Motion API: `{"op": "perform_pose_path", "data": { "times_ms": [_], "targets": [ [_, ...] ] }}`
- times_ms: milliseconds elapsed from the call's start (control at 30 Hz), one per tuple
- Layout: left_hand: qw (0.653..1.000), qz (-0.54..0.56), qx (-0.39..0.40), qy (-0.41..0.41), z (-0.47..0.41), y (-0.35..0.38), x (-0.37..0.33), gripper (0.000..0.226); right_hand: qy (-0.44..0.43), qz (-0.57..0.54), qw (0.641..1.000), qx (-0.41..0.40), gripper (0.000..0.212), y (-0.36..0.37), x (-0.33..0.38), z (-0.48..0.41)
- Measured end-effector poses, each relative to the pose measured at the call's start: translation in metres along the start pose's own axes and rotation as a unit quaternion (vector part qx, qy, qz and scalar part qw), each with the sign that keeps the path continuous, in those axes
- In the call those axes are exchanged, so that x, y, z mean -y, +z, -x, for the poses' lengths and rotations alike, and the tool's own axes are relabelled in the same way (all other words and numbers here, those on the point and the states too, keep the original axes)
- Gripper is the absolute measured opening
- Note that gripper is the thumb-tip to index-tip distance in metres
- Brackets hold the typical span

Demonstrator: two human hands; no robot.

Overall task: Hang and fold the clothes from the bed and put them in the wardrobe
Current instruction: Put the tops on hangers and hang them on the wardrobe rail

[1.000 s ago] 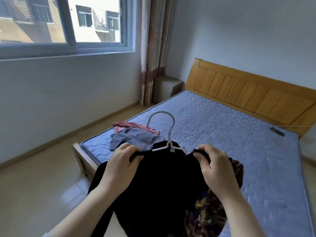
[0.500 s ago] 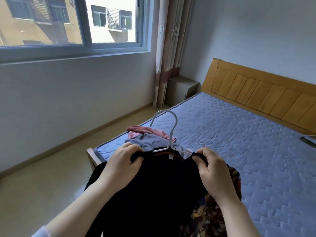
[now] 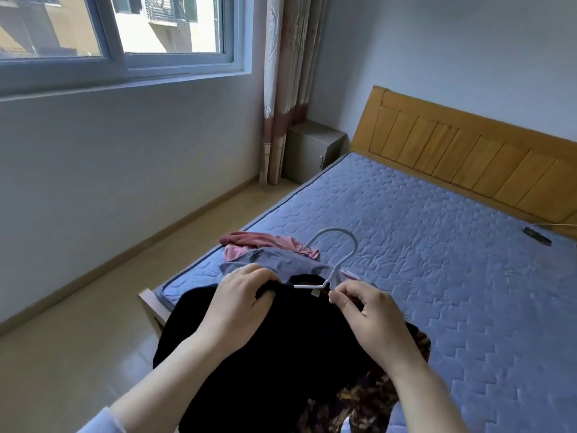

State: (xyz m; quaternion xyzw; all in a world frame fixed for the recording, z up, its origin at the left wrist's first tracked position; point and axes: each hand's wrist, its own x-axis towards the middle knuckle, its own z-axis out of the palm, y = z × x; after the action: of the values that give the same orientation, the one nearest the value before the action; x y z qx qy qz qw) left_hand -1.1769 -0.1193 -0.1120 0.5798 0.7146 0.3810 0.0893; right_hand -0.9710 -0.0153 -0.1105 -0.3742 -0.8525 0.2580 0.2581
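Note:
A black garment [image 3: 281, 348] lies over the near corner of the bed [image 3: 437, 245] with a white wire hanger [image 3: 335, 254] through its neck, the hook pointing away from me. My left hand [image 3: 240, 304] grips the garment's left shoulder. My right hand [image 3: 368, 310] pinches the right shoulder fabric beside the hanger's neck. A dark flower-patterned cloth [image 3: 374, 389] lies under the black one. Behind the hands lie a grey-blue garment [image 3: 281, 262] and a pink one [image 3: 256, 242] near the bed's left edge.
The bed has a blue quilted mattress and a wooden headboard [image 3: 468, 157]. A grey bedside cabinet [image 3: 312, 151] and a curtain [image 3: 287, 89] stand in the corner. A small dark device [image 3: 537, 235] with a cable lies near the headboard. Tiled floor [image 3: 78, 339] runs along the left wall.
The view has shifted, so the bed sits further right. The hanger hook now tilts to the right. My right hand has slid in toward the hanger's neck.

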Motion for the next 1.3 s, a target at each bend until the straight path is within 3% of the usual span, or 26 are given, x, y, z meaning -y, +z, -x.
{"op": "perform_pose_path", "data": {
  "times_ms": [233,333,967,1300],
  "targets": [
    [0.997,0.036,0.055,0.041,-0.048,-0.027,0.068,0.019,0.055,-0.032,0.996,-0.066,0.038,0.046,0.038,-0.038],
    [0.994,0.051,0.079,0.053,-0.063,-0.022,0.084,0.019,0.072,-0.008,0.995,-0.066,0.034,0.055,0.041,-0.051],
    [0.984,0.082,0.157,0.0,-0.175,0.044,0.133,0.03,0.18,0.048,0.979,-0.087,0.029,0.075,-0.052,-0.121],
    [0.979,0.073,0.192,-0.02,-0.255,0.081,0.196,0.018,0.255,0.031,0.964,-0.065,0.031,0.107,-0.098,-0.17]
  ]
}}
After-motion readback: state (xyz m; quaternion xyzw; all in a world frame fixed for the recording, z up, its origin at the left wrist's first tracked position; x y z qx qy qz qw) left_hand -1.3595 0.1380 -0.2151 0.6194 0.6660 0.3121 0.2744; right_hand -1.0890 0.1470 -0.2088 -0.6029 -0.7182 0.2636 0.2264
